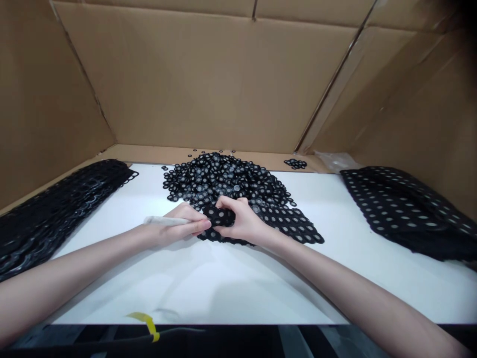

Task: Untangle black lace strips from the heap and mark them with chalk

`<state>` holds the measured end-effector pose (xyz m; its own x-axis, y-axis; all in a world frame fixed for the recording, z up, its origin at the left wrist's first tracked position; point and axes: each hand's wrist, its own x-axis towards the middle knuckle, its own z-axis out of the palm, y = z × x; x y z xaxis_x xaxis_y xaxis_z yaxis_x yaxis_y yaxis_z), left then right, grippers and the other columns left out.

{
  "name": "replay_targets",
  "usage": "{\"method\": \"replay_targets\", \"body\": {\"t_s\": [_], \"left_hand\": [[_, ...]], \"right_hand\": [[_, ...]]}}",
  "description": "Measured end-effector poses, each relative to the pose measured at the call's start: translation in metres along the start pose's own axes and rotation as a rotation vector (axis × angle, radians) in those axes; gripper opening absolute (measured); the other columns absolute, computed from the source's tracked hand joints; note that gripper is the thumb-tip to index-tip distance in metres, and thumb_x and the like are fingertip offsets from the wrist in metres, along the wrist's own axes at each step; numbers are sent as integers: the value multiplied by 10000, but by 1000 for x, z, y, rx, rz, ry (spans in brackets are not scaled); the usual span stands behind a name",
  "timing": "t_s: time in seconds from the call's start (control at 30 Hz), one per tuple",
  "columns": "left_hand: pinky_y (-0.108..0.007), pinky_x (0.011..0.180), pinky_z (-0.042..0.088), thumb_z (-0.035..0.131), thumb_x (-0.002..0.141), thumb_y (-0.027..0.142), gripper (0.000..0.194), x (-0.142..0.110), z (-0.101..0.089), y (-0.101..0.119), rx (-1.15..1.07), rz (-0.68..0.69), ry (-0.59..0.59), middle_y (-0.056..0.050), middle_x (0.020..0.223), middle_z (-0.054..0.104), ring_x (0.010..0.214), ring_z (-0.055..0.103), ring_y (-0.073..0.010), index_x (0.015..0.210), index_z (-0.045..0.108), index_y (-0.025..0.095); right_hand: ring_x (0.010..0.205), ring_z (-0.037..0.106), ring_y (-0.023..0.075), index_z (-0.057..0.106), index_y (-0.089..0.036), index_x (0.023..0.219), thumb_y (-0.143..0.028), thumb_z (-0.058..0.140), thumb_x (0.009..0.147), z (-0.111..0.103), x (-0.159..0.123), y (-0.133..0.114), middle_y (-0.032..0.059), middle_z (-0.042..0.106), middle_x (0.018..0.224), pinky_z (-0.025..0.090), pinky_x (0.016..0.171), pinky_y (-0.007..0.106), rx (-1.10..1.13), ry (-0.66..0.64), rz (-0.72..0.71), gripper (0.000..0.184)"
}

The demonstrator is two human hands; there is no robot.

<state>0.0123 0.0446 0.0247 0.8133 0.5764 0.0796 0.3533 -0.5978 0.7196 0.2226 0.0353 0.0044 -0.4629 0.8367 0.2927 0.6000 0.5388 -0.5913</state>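
Note:
My left hand [184,221] is closed around a whitish pen-like stick [158,220], with its fingertips at the left edge of a bunched black piece [219,216]. That piece carries pale round dots. My right hand [244,219] curls its thumb and fingers around the same piece from the right. Below and to the right of it lies a black sheet with rows of pale dots [294,223], partly covered by the hand. Just behind both hands rises a heap of small black rings or discs [227,174]. The tip of the stick is hidden.
A stack of black perforated strips [70,204] lies at the left. Black dotted sheets [402,209] are piled at the right, near a clear plastic bag [337,160]. A small ring cluster [296,163] sits at the back. Cardboard walls [208,79] enclose the white table [186,288]. Yellow tape [149,323] hangs at the front edge.

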Motion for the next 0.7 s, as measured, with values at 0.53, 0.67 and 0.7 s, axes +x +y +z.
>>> {"method": "replay_targets", "body": {"t_s": [0.53, 0.67, 0.7], "left_hand": [[-232, 472, 258, 344, 945, 394, 485, -2, 1, 0, 15, 21, -18, 23, 487, 427, 453, 352, -69, 538, 414, 141], [-226, 483, 258, 342, 949, 370, 460, -3, 5, -3, 25, 51, -17, 27, 499, 413, 461, 347, -66, 553, 399, 142], [-226, 487, 255, 344, 949, 362, 452, -3, 7, -4, 39, 69, -10, 29, 504, 399, 464, 339, -65, 555, 386, 143]], "right_hand": [[735, 501, 147, 475, -205, 797, -244, 660, 637, 0, 0, 1, -55, 551, 749, 293, 809, 310, -23, -26, -1, 248], [711, 502, 135, 467, -203, 787, -226, 657, 634, -1, 0, 0, -67, 532, 726, 278, 814, 308, -10, -32, 1, 245], [713, 505, 135, 463, -202, 785, -226, 657, 636, -1, 0, 0, -69, 526, 724, 273, 813, 306, -5, -34, 4, 246]]}}
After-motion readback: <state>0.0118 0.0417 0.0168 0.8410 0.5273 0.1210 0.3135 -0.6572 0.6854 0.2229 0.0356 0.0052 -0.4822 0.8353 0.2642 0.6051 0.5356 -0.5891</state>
